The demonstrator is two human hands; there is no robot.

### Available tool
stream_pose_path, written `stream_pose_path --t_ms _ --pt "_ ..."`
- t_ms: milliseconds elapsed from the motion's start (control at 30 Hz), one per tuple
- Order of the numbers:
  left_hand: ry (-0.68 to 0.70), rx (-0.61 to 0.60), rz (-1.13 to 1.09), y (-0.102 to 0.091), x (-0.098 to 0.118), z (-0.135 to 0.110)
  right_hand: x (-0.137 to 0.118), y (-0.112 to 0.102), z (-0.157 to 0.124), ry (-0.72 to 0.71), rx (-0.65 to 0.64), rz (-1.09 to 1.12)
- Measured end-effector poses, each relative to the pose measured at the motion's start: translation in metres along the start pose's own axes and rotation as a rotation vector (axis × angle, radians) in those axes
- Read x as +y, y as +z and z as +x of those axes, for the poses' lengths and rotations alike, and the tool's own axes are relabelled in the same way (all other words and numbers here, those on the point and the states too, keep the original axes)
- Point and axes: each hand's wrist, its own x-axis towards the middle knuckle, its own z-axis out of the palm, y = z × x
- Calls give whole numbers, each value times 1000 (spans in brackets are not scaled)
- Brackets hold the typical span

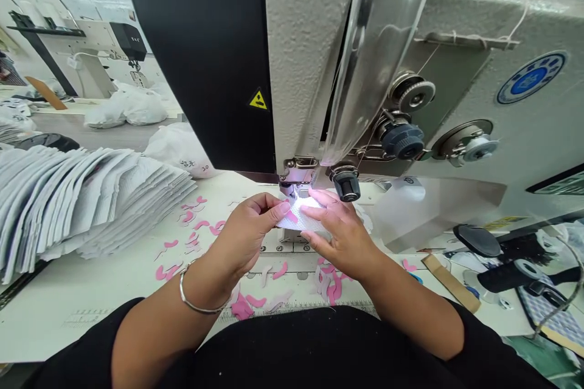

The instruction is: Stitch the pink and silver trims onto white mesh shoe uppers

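At the sewing machine (301, 73), centre of the table (114, 316):

- Cloth (303, 219), one piece: white, textured, with a pink patch (291, 216) showing on it; lies under the lamp glow, just below the needle area, between the two hands.
- Left hand (246, 228): thumb and forefinger pinched together on the cloth's left edge; bracelet (203, 310), one, at the wrist.
- Right hand (344, 228): fingers spread apart over the cloth's right part, thumb lowest, near its lower edge.
- Scraps (335, 289), many: pink and whitish, curved, strewn left of the left hand and below both hands.
- Ruler (301, 304), one: along the near edge, partly hidden by scraps.
- Stack (100, 200), one: white pieces, leaning, left side.
- Bag (177, 152), one: white, marked by pen, behind the stack.
- Spool (506, 275), one: black thread, lying on its side, far right.
- Brown strip (449, 282), one: slanted, between right forearm and spool.
- Second machine (95, 51), one: background, upper left.
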Motion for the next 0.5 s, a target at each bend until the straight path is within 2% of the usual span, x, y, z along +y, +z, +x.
stream_pose_path --t_ms 267,500 --pt "55 52 69 3 -4 2 0 9 -5 -20 93 -18" --pt "87 87 194 2 -6 4 1 8 -6 -101 86 -101"
